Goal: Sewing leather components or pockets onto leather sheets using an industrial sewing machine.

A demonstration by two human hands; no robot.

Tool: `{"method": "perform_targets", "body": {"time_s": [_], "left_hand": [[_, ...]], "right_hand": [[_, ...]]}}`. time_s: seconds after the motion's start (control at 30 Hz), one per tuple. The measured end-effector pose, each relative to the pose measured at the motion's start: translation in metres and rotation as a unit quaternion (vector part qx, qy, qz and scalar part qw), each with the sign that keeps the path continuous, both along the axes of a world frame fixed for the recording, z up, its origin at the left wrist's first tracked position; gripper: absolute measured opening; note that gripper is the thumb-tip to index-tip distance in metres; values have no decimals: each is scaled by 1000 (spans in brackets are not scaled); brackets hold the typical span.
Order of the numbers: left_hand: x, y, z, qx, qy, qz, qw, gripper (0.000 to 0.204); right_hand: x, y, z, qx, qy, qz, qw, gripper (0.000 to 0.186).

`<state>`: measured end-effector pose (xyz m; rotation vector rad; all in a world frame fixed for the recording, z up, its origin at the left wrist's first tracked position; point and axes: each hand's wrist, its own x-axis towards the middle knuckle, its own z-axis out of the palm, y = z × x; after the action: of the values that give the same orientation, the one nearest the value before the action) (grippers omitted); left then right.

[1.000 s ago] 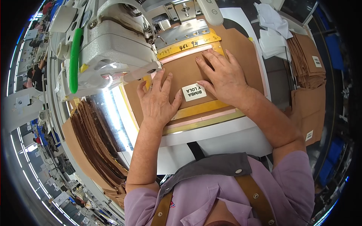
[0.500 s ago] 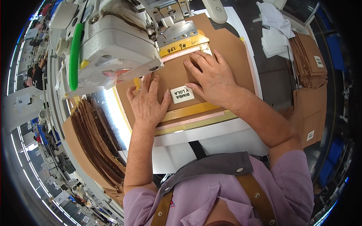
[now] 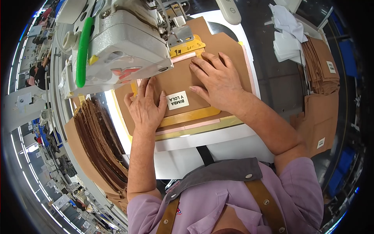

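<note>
A brown flat panel [image 3: 226,46] with a white label patch [image 3: 177,100] lies in a yellow frame template [image 3: 187,118] under the white sewing machine head [image 3: 128,50]. My left hand [image 3: 146,105] rests on the panel's left part, fingers stretched toward the machine, thumb beside the patch. Flat on the panel's right part is my right hand [image 3: 218,80], fingers spread, its fingertips near a pale pink strip [image 3: 184,57]. Neither hand grips anything. The machine head hides the needle area and the panel's far left portion.
A thick stack of brown panels [image 3: 99,144] stands at the left. On the right are folded brown pieces [image 3: 317,64], another brown labelled panel [image 3: 317,121] and white sheets [image 3: 287,43]. A green handle [image 3: 84,52] sticks out from the machine; a white rounded device [image 3: 229,11] overhangs the far side.
The panel and its yellow template have slid left under the machine. My left hand has moved left with them; my right hand stays spread on the panel, almost in the same place.
</note>
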<state>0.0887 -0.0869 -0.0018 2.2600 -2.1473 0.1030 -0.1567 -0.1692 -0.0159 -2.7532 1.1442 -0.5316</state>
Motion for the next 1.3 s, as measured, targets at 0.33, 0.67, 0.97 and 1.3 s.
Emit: {"method": "perform_targets", "body": {"time_s": [0.33, 0.67, 0.97, 1.3], "left_hand": [[16, 4, -1, -13, -40, 29, 999, 52], [31, 9, -6, -52, -48, 40, 997, 50], [13, -4, 0, -60, 23, -68, 996, 40], [-9, -37, -15, -127, 53, -138, 981, 37]], "right_hand": [[29, 6, -3, -1, -14, 17, 1000, 58], [49, 10, -11, -5, -40, 38, 998, 58], [52, 11, -12, 19, -59, 42, 997, 59], [8, -31, -1, -18, -152, -48, 987, 53]]}}
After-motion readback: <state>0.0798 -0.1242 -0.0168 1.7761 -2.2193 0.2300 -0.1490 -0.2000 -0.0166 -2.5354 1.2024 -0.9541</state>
